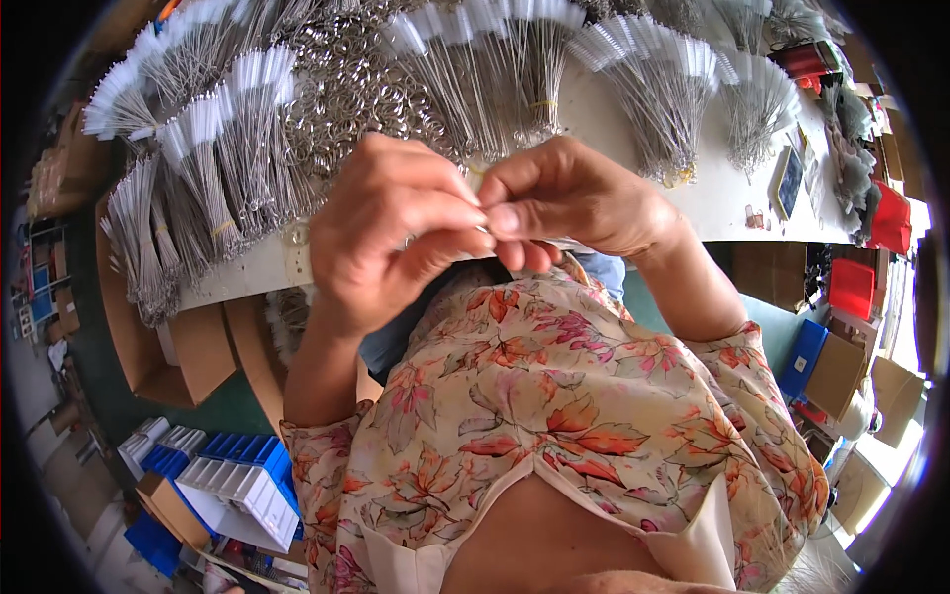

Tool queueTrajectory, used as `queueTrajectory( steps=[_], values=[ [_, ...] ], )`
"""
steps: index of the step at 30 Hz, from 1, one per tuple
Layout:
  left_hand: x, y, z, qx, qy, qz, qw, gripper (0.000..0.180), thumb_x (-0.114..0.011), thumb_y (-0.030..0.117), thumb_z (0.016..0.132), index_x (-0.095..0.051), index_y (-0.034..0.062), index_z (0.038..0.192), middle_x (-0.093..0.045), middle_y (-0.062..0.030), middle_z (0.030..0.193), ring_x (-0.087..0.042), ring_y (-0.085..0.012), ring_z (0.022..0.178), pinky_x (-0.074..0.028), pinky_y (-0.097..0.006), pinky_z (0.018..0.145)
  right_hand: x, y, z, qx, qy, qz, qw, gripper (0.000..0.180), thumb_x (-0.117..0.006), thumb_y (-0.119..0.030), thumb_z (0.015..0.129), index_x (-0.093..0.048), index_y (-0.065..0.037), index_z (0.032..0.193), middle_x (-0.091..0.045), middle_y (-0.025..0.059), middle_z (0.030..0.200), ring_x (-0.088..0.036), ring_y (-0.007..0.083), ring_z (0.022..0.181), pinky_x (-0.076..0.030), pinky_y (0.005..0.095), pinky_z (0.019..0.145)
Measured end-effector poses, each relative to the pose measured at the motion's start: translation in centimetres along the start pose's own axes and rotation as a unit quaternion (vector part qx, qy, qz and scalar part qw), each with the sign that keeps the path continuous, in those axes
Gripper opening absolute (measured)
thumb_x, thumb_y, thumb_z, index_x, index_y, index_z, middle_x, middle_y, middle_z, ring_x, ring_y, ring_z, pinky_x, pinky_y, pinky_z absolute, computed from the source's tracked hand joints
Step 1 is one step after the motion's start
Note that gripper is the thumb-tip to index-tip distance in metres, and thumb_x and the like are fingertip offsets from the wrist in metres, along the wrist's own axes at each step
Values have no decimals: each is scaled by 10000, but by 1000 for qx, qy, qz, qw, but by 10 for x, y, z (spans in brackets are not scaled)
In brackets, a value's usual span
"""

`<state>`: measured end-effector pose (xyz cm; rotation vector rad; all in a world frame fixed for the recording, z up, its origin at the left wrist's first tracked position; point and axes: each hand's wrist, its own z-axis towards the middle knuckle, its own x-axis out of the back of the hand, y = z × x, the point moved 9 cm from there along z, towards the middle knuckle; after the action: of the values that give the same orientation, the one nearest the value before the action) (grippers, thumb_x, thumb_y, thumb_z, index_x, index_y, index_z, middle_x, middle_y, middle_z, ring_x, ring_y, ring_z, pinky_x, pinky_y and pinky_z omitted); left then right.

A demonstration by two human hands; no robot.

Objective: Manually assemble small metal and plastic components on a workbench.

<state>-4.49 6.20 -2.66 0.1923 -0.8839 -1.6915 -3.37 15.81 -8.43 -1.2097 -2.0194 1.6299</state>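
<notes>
My left hand [381,228] and my right hand [584,193] meet in front of my chest, by the table's near edge. Fingertips of both are pinched together around a small shiny metal piece [482,230]; mostly covered by the fingers, its shape cannot be made out. Just beyond the hands lies a heap of silvery metal rings [361,84]. Thin wire brushes with white bristle heads lie bundled on both sides of it, one bundle [495,69] behind my right hand and another [223,148] left of my left hand.
The white table [594,134] carries more brush bundles [658,94] at the right, near a dark flat phone-like object [789,181]. Below the left edge stands an open cardboard box [163,337]. White and blue plastic bins [237,485] sit lower left; a red bin [851,287] is at right.
</notes>
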Motion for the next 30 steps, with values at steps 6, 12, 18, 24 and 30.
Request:
queueTrajectory(
  steps=[6, 12, 18, 24, 30],
  values=[
    [24, -50, -77, 271, 78, 152, 947, 197, -676, 178, 779, -600, 41, 898, -573, -45, 707, -528, -103, 591, -430, -255, 524, 77, 52, -73, -48, 167, -543, 822, 108, -597, -132, 805, -637, -48, 861, -616, 71, 708, -586, 166, 577, -462, 277, 520],
    [-2, -65, -133, 351, -79, 321, 876, 97, -640, 84, 785, -569, 18, 792, -587, -74, 704, -552, -147, 551, -442, -280, 491, 68, 64, -73, 104, 260, -501, 819, 66, -610, -47, 783, -645, -32, 837, -611, 104, 723, -598, 229, 614, -473, 310, 555],
    [14, -55, -95, 389, 119, -28, 913, 19, -576, -25, 809, -560, -17, 804, -624, -87, 876, -596, -98, 715, -508, -234, 622, -15, 21, 10, 245, 200, -444, 838, 59, -612, -107, 761, -634, -86, 811, -606, 52, 883, -609, 258, 657, -485, 353, 581],
    [32, -30, -47, 286, 44, -96, 953, 152, -564, -59, 803, -615, -47, 946, -568, -163, 1031, -585, -119, 827, -526, -231, 703, -8, -5, 16, 259, 129, -324, 901, 78, -605, -102, 778, -645, -74, 840, -617, 84, 812, -601, 251, 658, -471, 337, 594],
    [26, -25, -27, 243, -2, -100, 965, 210, -553, -102, 770, -612, -45, 963, -564, -156, 1024, -595, -136, 849, -531, -225, 705, 2, 8, 18, 101, 70, -139, 983, 118, -580, -134, 845, -650, -42, 870, -614, 18, 732, -518, 78, 574, -414, 230, 518]
  ],
)
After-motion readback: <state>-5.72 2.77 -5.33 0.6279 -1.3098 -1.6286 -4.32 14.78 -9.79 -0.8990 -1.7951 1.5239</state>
